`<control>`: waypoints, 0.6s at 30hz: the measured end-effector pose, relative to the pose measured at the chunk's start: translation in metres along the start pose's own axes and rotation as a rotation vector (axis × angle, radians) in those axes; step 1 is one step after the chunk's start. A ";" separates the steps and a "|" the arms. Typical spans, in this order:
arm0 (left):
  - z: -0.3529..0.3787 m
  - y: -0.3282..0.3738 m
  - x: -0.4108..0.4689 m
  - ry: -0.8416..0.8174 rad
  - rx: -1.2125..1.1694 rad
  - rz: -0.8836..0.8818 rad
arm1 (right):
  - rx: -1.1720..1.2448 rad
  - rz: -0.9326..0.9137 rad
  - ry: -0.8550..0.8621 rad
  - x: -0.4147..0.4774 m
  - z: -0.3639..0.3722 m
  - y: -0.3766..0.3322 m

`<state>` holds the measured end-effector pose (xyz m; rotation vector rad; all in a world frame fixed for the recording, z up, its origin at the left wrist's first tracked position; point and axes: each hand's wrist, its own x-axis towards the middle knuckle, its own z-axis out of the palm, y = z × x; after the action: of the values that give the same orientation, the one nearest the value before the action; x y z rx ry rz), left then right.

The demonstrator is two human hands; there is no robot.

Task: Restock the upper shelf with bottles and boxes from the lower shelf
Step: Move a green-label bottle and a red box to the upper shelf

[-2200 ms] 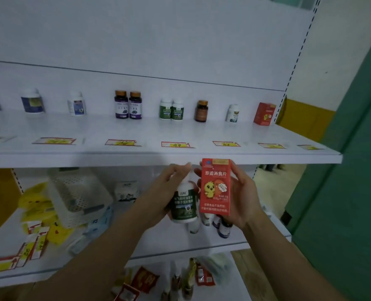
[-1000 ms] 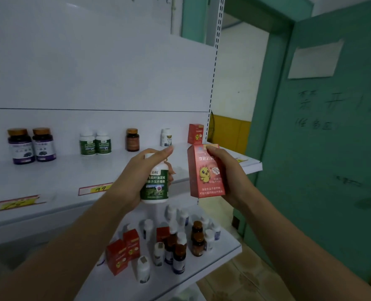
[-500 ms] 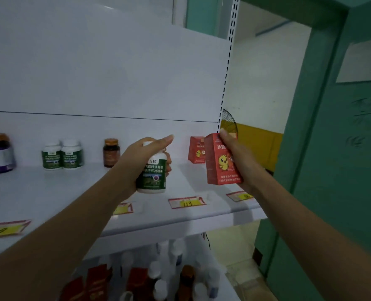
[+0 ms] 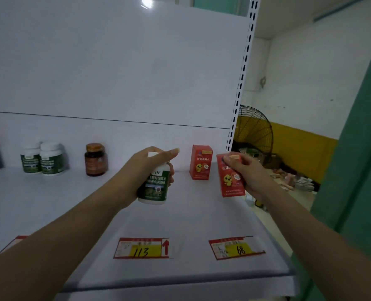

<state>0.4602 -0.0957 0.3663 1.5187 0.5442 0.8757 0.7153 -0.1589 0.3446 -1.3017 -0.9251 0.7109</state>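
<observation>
Head view: the left hand [image 4: 141,170] grips a white bottle with green label [image 4: 156,187] from the side, with the index finger straight over its cap. The right hand [image 4: 252,174] pinches a red box [image 4: 229,183] at its top. Both items are upright over the upper shelf [image 4: 191,216]; whether they touch it, I cannot tell. Behind, another red box [image 4: 200,165] stands at the back wall, just beside the held one. More to the left stand a brown bottle [image 4: 95,159] and two green-label bottles [image 4: 42,159]. Price tags "113" [image 4: 142,248] and "68" [image 4: 236,248] lie at the front edge.
</observation>
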 end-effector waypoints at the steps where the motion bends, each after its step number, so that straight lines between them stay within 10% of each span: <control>1: 0.000 -0.002 0.004 0.009 0.006 -0.002 | 0.020 0.004 0.014 0.008 -0.001 0.007; 18: -0.016 -0.017 0.045 0.035 0.058 -0.025 | 0.174 -0.005 -0.011 0.094 -0.001 0.046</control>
<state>0.4773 -0.0484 0.3594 1.5482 0.6175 0.8756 0.7640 -0.0713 0.3146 -1.1427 -0.8552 0.7780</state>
